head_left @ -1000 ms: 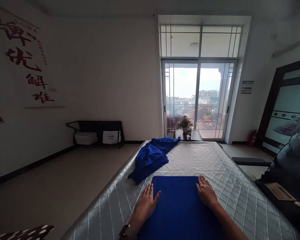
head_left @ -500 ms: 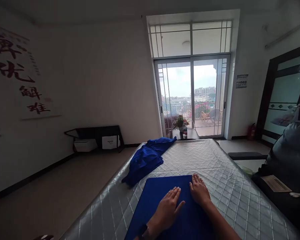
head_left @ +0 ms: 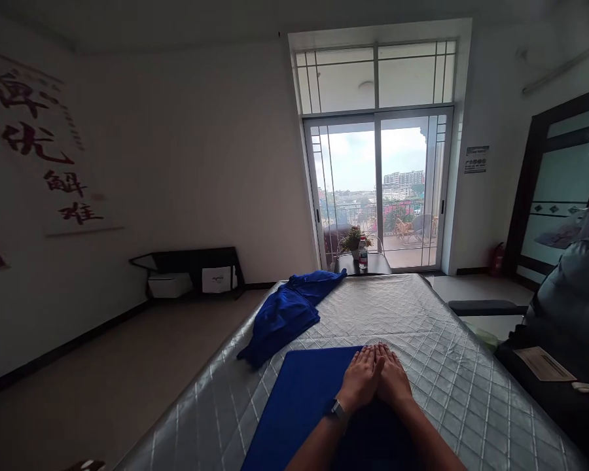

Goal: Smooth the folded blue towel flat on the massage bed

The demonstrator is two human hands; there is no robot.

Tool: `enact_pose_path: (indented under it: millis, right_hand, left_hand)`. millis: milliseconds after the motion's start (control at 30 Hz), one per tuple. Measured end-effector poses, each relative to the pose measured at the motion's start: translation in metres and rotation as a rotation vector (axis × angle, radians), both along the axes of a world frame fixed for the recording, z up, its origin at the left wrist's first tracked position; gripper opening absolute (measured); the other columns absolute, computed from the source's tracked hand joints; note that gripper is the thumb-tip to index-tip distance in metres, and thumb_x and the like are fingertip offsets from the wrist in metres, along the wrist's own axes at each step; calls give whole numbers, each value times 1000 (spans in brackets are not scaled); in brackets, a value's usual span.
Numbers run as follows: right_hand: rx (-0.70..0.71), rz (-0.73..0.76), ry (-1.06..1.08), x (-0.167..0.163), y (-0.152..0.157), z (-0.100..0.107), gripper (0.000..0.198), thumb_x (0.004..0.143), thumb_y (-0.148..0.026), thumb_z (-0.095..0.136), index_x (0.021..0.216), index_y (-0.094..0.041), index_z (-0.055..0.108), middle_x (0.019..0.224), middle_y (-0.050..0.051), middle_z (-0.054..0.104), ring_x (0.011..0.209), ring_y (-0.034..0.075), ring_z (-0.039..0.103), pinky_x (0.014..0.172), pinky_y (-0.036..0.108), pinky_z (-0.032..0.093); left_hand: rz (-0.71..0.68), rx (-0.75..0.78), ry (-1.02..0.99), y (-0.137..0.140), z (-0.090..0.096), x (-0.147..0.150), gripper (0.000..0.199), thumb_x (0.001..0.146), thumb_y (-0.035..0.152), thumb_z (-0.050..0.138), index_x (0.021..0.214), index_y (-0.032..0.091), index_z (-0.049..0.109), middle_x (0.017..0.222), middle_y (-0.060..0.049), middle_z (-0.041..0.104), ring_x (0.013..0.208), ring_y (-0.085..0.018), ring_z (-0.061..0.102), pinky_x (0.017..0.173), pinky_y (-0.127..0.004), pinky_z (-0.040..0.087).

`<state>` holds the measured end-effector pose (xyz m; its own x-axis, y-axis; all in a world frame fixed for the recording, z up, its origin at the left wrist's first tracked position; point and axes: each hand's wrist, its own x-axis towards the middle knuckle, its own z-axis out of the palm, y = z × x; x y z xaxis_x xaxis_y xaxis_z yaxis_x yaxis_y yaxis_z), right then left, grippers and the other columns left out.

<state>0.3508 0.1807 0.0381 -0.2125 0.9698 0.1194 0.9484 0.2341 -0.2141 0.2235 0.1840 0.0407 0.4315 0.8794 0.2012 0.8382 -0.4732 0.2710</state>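
Note:
A flat, smooth piece of blue cloth (head_left: 294,399), seemingly folded, lies in front of me on the silver quilted table cover (head_left: 471,379). My left hand (head_left: 360,379), with a watch on its wrist, rests flat near the cloth's far right corner. Right beside it, touching, my right hand (head_left: 393,378) lies flat on that same corner. The fingers of both hands are stretched out and point away from me. Neither hand grips anything. Beyond the cloth, a crumpled blue garment (head_left: 287,317) hangs partly over the table's left edge.
A chair (head_left: 383,265) at the table's far end bears a potted plant (head_left: 354,241) and a bottle (head_left: 363,255). On the right stands a black chair (head_left: 574,301) with a card (head_left: 544,364) on its seat. White boxes (head_left: 218,280) sit by the left wall.
My left hand has slid forward and to the right across the cloth, up against my right hand. The right hand has stayed almost in place.

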Motion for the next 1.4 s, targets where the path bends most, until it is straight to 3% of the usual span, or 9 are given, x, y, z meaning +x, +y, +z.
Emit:
enact_pose_path:
  millis: [333,900,1200,1400]
  right_hand:
    - [-23,-71,32,-6,-2,8,66,101,-36,20,159,-5,26,167,12,23,155,20,16,126,38,13]
    - [-10,-75,20,-7,-1,8,67,100,-37,19,159,-6,27,167,11,25,155,21,18,126,39,15]
    - [-19,-76,3,-8,-1,8,67,99,-38,19,158,-6,28,166,10,25,155,19,17,126,37,13]
    - [-7,-84,-15,-9,-2,8,67,100,-37,19,158,-5,29,167,10,25,155,19,17,126,38,14]
  left_hand:
    - [182,-14,82,-5,6,-47,77,103,58,8,158,10,33,165,-13,34,155,-25,23,128,-45,22]
    - [388,0,113,-18,6,-186,81,101,66,15,158,10,34,165,-13,30,154,-27,27,126,-47,23]
    - [416,47,87,-13,-9,-200,79,102,65,17,157,12,36,163,-13,36,153,-29,29,125,-49,27]
    - [432,-2,72,-13,-4,-207,83,102,65,12,156,6,36,164,-16,33,154,-28,27,126,-45,25]
